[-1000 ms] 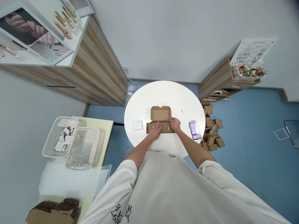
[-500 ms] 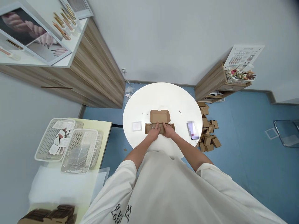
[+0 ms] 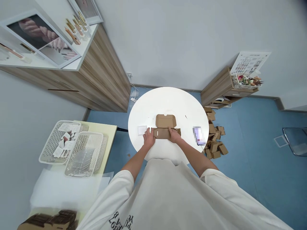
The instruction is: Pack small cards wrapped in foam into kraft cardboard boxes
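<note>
A brown cardboard box lies on the white round table, its lid panel folded back flat and away from me. A small white mark shows on the box's near part. My left hand grips the box's left end, fingers bent around the side flap. At the right end, my right hand holds the near part, with its thumb over the cardboard; some of its fingers are hidden. To the left of my left hand is a small, flat, clear-and-white square packet.
A blurred-out phone-like item lies at the table's right. Several cardboard boxes are piled on the floor beyond. On the left, white baskets of papers and clear packets stand on a yellowish table. A wooden cabinet rises behind.
My left hand has moved left from the box's middle to its left end. My right hand stays on the right part. The view has shifted slightly.
</note>
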Tool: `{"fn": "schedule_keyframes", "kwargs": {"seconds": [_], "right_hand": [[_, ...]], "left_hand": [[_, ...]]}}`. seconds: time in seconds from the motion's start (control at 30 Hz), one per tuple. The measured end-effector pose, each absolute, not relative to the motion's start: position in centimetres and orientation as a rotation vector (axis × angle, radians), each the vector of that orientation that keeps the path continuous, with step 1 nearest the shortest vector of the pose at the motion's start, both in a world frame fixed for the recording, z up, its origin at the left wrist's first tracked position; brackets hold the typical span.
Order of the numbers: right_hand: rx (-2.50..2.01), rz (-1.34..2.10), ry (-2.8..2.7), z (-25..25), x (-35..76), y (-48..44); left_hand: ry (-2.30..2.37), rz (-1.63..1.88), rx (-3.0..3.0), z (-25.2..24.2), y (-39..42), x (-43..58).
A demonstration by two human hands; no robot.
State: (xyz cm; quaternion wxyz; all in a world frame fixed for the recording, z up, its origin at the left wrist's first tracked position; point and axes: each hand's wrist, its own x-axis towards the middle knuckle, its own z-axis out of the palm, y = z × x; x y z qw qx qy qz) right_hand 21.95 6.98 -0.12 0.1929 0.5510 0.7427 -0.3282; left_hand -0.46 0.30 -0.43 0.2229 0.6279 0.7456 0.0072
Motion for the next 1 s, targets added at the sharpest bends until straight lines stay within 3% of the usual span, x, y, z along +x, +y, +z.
{"fn": "schedule_keyframes", "kwargs": {"seconds": [0.67,1.0], "right_hand": [[1.564,-0.924,2.053,-0.2,21.6,7.4],[1.544,-0.959,2.001,0.5,21.7,7.3]], "left_hand": [[1.674,0.03,1.912,-0.1,0.3,2.4],[1.651,-0.255,2.032,-0.8,0.5,2.0]]}}
